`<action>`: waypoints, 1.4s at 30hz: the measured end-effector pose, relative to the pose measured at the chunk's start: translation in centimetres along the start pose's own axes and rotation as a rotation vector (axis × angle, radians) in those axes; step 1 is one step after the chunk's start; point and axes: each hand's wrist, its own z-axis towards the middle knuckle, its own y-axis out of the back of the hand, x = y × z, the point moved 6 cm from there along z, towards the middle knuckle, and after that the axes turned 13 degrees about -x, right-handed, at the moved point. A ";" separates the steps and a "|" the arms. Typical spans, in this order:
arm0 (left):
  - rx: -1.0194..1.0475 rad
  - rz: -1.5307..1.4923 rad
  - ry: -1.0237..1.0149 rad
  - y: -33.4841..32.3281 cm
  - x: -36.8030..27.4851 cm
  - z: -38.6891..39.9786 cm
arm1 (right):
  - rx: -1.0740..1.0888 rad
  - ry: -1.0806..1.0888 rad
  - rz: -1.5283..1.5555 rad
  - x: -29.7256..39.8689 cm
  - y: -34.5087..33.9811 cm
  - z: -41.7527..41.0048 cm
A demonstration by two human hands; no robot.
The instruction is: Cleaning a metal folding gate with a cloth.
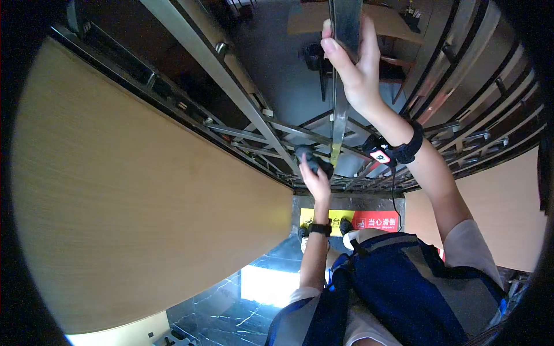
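Note:
A folding metal lattice gate stretches across the doorway before me, and my right hand [357,65] is wrapped around one of its upright metal bars [339,110] high up. Lower and to the left, my left hand [318,184] holds a crumpled dark cloth [314,162] against the gate's bars. The cloth partly hides the crossing lattice strips [298,134] behind it. A slanting metal upright [242,91] runs just left of the cloth. A black strap with a small device [381,153] sits on my right wrist, and a black wristband [320,229] on my left.
Wood-toned panels flank me on the left [151,194] and right [497,207]. Underfoot lies a yellow and red warning floor sticker [374,220] bearing writing, on dark marble flooring [216,320]. Beyond the gate are a table [309,19], a chair [396,69] and a dark bin [311,56].

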 end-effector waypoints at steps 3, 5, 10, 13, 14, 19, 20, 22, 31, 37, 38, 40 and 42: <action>0.181 0.319 0.050 -1.5 -2.4 1.2 | -0.008 0.005 0.023 0.0 -0.1 0.0; 0.311 0.577 0.124 -2.4 -1.4 1.3 | -0.006 0.004 0.031 0.0 -0.5 -0.1; 0.333 0.327 0.098 -3.2 -1.3 1.9 | -0.008 -0.051 0.042 -0.6 -0.2 -0.1; 0.377 0.088 -0.138 -3.9 -1.3 2.3 | -0.025 -0.050 0.075 -0.2 -0.4 0.0; 0.468 -0.023 -0.031 -4.2 -0.2 2.5 | -0.019 -0.043 0.068 0.0 -0.5 0.0; 0.767 -0.641 0.739 -4.7 1.0 2.3 | -0.002 -0.013 0.010 -0.1 -0.3 0.0; 0.744 -0.652 0.777 -4.5 0.6 2.2 | -0.012 0.008 -0.015 0.1 -0.4 0.0; 0.729 -0.636 0.847 -4.2 1.0 2.2 | -0.017 0.014 -0.021 0.0 -0.4 0.3; 0.742 -0.466 0.920 -4.6 3.3 4.1 | -0.090 -0.122 0.067 0.1 -0.4 -0.1; 0.855 -0.457 0.845 -4.7 1.9 3.6 | -0.090 0.045 -0.008 0.3 -0.2 0.2; 0.821 -0.469 0.877 -4.7 1.9 3.1 | -0.103 0.073 -0.008 0.5 0.0 0.3; 0.706 -0.536 0.939 -3.9 2.0 3.3 | -0.116 0.122 -0.026 0.4 -0.4 0.3; 0.582 -0.657 1.021 -3.6 2.5 3.3 | -0.099 0.066 0.001 0.4 -0.4 0.2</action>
